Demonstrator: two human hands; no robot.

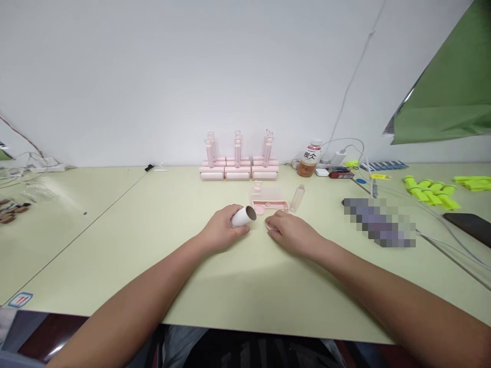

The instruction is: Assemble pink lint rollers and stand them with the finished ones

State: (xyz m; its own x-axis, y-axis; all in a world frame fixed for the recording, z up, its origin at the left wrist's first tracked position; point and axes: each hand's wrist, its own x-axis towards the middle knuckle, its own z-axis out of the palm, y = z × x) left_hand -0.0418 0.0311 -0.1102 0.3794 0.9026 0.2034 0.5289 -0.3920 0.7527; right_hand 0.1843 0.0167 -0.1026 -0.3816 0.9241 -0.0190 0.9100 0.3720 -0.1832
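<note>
White roll gripped in my left hand, not yet in the open pink case at its two o'clock; right hand pinches a pale piece, mostly hidden. Finished-looking pink units: twelve o'clock.

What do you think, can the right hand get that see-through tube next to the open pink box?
Probably yes. The see-through tube is just beyond the right hand, and only bare table shows between them. That hand may already hold something small and pale, though.
</note>
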